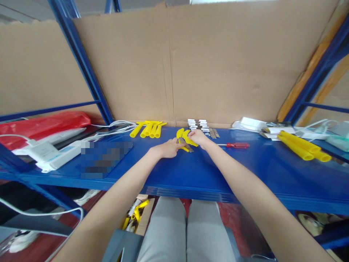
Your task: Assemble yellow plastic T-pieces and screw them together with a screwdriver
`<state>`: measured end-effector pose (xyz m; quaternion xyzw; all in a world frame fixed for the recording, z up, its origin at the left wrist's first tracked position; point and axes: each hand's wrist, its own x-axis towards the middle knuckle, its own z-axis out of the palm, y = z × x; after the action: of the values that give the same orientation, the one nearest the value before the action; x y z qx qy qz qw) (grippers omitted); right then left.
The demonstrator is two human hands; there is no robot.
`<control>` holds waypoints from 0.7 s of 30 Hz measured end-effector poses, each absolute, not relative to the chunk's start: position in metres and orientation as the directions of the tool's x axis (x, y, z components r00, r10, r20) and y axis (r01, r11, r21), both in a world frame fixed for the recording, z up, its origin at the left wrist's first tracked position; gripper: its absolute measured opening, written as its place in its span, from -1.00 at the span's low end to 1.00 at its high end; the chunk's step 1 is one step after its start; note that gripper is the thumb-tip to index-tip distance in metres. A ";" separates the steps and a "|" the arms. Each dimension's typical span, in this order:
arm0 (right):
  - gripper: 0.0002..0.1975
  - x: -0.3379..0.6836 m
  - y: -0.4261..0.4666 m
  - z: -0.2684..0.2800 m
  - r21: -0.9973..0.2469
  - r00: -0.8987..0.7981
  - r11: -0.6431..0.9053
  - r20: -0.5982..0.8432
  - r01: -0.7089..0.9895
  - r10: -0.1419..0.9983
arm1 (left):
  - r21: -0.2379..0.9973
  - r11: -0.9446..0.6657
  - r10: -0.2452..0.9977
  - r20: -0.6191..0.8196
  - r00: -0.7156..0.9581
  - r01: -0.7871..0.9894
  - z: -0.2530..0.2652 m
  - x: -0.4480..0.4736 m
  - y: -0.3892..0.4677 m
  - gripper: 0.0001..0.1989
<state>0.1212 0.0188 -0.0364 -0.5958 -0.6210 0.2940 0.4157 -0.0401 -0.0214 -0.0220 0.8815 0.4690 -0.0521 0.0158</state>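
My left hand (169,147) rests low over the blue shelf with its fingers bent, gripping a yellow plastic piece (184,147) that has a thin brownish flat strip (189,146) on it. Close beside it, my right hand (198,138) is closed in a pinch; whatever lies between its fingertips is hidden. Two more yellow pieces, a left one (180,133) and a right one (186,136), lie just beyond and between the fingers. Right of my right hand is a red-handled screwdriver (237,145), its shaft pointing toward my wrist.
Yellow tube-handled parts (149,130) lie at the back left. Small white packets (197,124) and flat strips (214,133) sit behind my right hand. Yellow tubes (304,146) lie at right, a white power strip (61,154) at left. Cardboard (212,65) walls the back.
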 end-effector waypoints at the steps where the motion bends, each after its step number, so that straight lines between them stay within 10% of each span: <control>1: -0.83 0.121 0.019 -0.036 -0.863 0.057 0.114 0.163 0.493 0.985 | -0.019 -0.555 0.828 -0.116 0.549 0.832 -0.021 -0.039 -0.021 -0.41; 21: -0.80 0.116 0.017 -0.035 -0.877 0.044 0.033 0.061 0.479 0.997 | -0.013 -0.583 0.812 -0.059 0.581 0.813 -0.022 -0.041 -0.023 -0.47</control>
<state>0.1164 0.0165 -0.0352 -0.6099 -0.6052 0.3341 0.3874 -0.0409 -0.0229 -0.0220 0.8891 0.4567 -0.0294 0.0079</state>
